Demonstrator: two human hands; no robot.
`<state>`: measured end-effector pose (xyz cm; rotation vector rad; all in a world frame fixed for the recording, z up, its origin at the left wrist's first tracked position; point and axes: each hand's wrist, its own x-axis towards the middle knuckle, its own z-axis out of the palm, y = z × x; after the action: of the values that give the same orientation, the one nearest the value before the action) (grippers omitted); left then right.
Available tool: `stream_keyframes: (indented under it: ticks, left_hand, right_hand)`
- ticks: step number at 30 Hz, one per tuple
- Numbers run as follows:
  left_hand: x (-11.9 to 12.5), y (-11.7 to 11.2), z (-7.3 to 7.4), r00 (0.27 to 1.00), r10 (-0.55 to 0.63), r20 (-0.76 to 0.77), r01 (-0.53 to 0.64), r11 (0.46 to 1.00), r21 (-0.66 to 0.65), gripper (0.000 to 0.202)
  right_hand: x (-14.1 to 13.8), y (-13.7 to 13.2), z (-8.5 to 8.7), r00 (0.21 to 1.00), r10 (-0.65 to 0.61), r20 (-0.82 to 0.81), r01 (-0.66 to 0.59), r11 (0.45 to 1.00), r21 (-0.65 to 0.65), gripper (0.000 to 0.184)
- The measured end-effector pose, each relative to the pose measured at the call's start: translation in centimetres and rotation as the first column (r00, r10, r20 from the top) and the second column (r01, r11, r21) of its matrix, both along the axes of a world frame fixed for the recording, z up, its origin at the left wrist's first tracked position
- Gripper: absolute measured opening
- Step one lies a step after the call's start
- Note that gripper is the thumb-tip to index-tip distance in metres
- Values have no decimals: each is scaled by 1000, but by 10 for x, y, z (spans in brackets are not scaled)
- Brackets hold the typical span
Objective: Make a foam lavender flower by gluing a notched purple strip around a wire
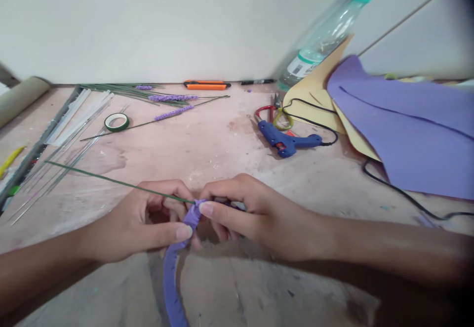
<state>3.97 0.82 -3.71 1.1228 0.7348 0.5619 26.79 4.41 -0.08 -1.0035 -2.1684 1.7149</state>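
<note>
Near the front middle of the table, my left hand [159,221] pinches a purple fringed strip [171,277] between thumb and fingers. The strip's loose end hangs down toward the bottom edge. My right hand [244,213] is closed on the wrapped purple end of a green stem [111,180], where strip and stem meet. From there the thin stem runs out to the upper left, over my left hand. Both hands are close together, fingertips almost touching. Part of the wrapped end is hidden behind my right thumb and fingers.
A blue glue gun [285,142] lies by scissors [276,107]. Green tape [116,122], glue sticks [77,114], bare wires [62,169] and purple flower stems [174,113] lie left. An orange cutter [207,85] lies behind. Purple sheets [407,129] and a bottle [326,40] stand right.
</note>
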Motion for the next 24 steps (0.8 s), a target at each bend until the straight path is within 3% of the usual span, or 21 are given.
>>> stream_keyframes:
  ticks: [4,9,24]
  left_hand:
    - [1,0,0,999,11,-40,-12,999,-46,22]
    - [4,-1,0,999,29,-34,-32,996,-88,21]
    - [2,-3,-1,999,39,-23,-42,991,-123,21]
  right_hand:
    - [0,-3,-2,995,25,-93,-26,999,-20,31]
    - [-1,-7,-6,991,-20,-135,7,996,-91,41]
    - [-5,-14,-14,973,-159,-165,162,987,4,23]
